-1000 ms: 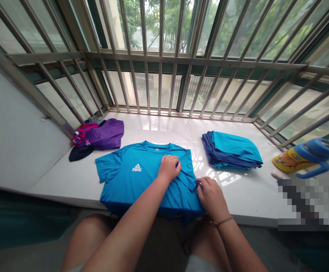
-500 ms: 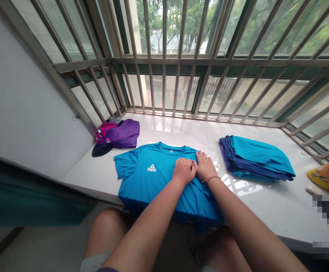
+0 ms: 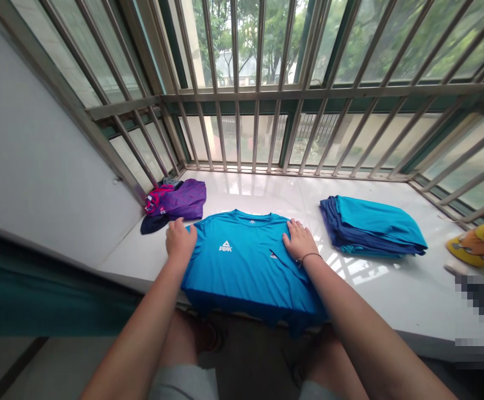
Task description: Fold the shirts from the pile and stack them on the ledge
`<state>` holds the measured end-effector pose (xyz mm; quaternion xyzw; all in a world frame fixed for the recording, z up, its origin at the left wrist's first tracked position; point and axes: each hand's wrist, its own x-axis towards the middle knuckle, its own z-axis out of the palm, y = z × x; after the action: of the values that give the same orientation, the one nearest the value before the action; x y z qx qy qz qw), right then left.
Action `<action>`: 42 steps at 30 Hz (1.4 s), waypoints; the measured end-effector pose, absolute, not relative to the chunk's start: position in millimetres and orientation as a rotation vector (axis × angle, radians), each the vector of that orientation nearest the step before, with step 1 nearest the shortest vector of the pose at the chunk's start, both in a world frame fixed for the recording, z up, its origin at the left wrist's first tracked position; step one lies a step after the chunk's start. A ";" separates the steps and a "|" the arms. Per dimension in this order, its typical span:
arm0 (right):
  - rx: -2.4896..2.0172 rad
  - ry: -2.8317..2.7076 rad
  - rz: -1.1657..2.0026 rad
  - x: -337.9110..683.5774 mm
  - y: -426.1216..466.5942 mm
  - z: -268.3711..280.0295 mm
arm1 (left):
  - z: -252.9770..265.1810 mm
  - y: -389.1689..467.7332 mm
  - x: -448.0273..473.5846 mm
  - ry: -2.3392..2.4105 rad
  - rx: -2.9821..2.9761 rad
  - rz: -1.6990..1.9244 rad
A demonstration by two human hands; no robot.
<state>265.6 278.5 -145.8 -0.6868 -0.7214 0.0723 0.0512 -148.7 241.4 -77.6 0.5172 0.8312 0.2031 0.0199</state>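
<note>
The smooth blue shirt (image 3: pixel 245 275) is spread on the glossy white sill (image 3: pixel 379 300). One shoulder is covered by the flat, open-fingered right hand (image 3: pixel 300 240), the opposite sleeve by the left hand (image 3: pixel 180 241), whose grip cannot be told. It is flanked by crumpled purple cloth (image 3: pixel 189 200) and a folded stack (image 3: pixel 377 222), before metal bars (image 3: pixel 255 128).

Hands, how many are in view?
2: the left hand at the left edge of the bright blue, spread-out fabric T-shirt, the right hand on its upper right.

Single head-worn view, forward and down over the hands (image 3: pixel 300 240)
</note>
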 end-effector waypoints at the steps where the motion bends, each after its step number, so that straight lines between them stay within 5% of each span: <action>1: -2.089 -2.196 0.215 265.5 278.3 -145.7 | -77.2 243.1 -169.7 2.652 1.521 0.453; 4: -2.084 -2.196 0.204 265.5 278.3 -146.1 | -78.7 248.0 -203.6 2.644 1.466 0.212; 13: -2.073 -2.170 0.218 264.8 278.1 -145.9 | -62.3 260.0 -156.3 2.316 1.812 0.321; 20: -2.089 -2.181 0.235 262.8 275.4 -138.3 | -74.4 256.6 -94.5 1.429 1.841 0.150; 30: -2.118 -2.240 0.267 268.3 290.2 -117.7 | -82.6 363.0 -109.5 1.914 2.011 0.238; 42: -2.208 -2.299 0.439 283.7 355.3 -94.2 | -101.0 427.8 -92.5 1.717 2.192 -0.024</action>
<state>283.7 355.3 -94.2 -0.6857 -0.7140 0.1362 -0.0383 -92.5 427.8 -101.0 0.7748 0.6067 -0.0085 0.1776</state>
